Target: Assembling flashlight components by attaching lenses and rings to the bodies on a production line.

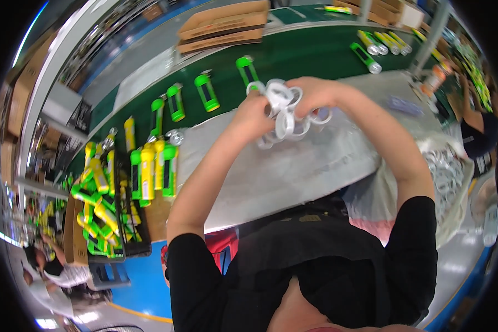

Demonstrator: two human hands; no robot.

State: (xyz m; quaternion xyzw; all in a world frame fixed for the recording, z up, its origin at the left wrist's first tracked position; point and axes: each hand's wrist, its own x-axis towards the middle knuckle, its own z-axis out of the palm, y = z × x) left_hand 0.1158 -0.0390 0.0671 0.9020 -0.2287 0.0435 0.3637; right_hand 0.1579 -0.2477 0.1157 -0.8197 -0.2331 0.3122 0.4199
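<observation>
A bunch of white plastic rings (285, 123) is gathered between my two hands over the grey worktop (232, 188). From the left, my left hand (253, 115) is closed on some of them. On the other side, my right hand (315, 95) has its fingers curled round more rings, and a few hang below it. My fingertips are partly hidden by the rings. Just beyond my hands, a green flashlight (247, 71) lies on the green conveyor belt (293, 50); another green flashlight (207, 93) is farther left.
At the left, a black crate (134, 250) sits beside heaped green and yellow flashlights (98, 205). A whitish bag (365, 193) of white rings stands at the right. Cardboard trays (221, 25) lie beyond the belt. Another person's arm (471, 113) shows at far right.
</observation>
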